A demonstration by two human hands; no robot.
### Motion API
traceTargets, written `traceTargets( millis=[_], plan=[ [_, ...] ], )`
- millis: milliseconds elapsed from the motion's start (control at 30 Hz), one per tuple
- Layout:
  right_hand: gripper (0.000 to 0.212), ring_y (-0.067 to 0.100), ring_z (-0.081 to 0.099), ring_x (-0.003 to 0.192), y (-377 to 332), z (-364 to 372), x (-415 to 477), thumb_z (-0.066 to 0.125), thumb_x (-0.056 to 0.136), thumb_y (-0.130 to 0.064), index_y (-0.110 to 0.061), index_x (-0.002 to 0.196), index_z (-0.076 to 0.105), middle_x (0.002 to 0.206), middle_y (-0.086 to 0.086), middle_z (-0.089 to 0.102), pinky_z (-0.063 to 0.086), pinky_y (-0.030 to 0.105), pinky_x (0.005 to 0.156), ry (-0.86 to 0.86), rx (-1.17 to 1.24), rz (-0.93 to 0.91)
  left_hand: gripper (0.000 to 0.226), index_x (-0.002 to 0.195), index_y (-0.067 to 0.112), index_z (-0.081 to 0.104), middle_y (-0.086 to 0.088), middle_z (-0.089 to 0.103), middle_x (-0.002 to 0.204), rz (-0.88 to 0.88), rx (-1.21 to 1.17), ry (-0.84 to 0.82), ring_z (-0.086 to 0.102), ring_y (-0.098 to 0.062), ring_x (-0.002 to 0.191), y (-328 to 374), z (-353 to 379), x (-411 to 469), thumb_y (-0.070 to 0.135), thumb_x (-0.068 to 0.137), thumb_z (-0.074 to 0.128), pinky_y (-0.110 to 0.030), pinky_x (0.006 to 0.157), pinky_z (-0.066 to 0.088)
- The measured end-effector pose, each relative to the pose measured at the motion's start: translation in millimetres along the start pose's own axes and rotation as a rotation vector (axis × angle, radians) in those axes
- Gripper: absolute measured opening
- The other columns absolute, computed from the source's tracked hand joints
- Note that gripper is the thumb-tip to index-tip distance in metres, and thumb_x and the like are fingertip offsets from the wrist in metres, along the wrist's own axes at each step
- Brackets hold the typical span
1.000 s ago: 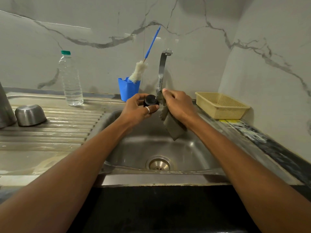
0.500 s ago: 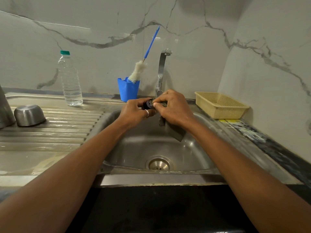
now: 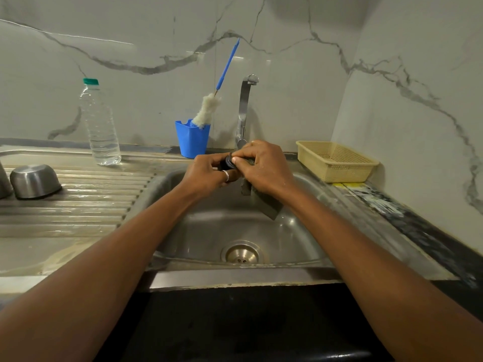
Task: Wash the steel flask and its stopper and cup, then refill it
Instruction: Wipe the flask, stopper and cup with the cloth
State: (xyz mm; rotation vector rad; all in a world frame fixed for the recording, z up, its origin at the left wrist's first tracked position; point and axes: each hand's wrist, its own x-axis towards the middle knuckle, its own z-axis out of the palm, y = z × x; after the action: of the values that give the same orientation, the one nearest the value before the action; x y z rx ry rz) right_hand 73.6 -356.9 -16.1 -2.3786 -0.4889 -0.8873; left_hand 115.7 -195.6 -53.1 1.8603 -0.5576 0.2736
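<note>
The step in hand seems to be the scrubbing of the stopper (image 3: 226,163). The left hand (image 3: 209,175) holds this small black piece between its curled fingers and thumb, above the sink (image 3: 235,226). The right hand (image 3: 265,169) meets it from the other side: its fingers are bent round a grey pad (image 3: 264,203), and its thumb tip presses on the stopper's rim. Most of the pad hangs below the right fingers. The tap (image 3: 244,105) rises just behind them, and I see no stream of water from it.

The cup (image 3: 35,180) lies upside down far to the left of the left fingers. Beside it, at the picture's edge, stands a steel body that is probably the flask (image 3: 4,181); whether these are already washed I cannot tell. The next move, I think, calls for a turn of the stopper in the left fingers, so that the pad reaches all its grooves. Then comes a rinse, for which the tap must be opened.

Counted: two hands, one ring (image 3: 226,175) on the left one, one stopper, one pad, one cup, one flask, one tap, one bottle (image 3: 100,124), one brush (image 3: 209,108) standing in one blue holder (image 3: 192,139) behind the left fingers, and one basket (image 3: 334,160) to the right of the right fingers.
</note>
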Motion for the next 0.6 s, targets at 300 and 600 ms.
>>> traceTargets(
  millis=[300, 600],
  plan=[
    [0.017, 0.009, 0.068, 0.078, 8, -6, 2, 0.066, 0.086, -0.021, -0.021, 0.09, 0.082, 0.085, -0.005, 0.076, 0.059, 0.034, 0.075, -0.045, -0.032, 0.169, 0.06, 0.127, 0.016, 0.061, -0.004, 0.073, 0.105, -0.145, 0.017, 0.147, 0.069, -0.018, 0.087, -6, -3, 6, 0.033, 0.077, 0.089, -0.034, 0.079, 0.06],
    [0.015, 0.006, 0.064, 0.074, 10, -4, -1, 0.067, 0.088, -0.023, -0.02, 0.09, 0.082, 0.08, -0.008, 0.073, 0.052, 0.027, 0.07, -0.049, 0.001, 0.278, 0.06, 0.123, 0.015, 0.048, -0.008, 0.064, 0.111, -0.318, -0.33, 0.183, 0.071, -0.02, 0.1, 11, -3, -1, 0.019, 0.079, 0.088, -0.041, 0.074, 0.064]
  ],
)
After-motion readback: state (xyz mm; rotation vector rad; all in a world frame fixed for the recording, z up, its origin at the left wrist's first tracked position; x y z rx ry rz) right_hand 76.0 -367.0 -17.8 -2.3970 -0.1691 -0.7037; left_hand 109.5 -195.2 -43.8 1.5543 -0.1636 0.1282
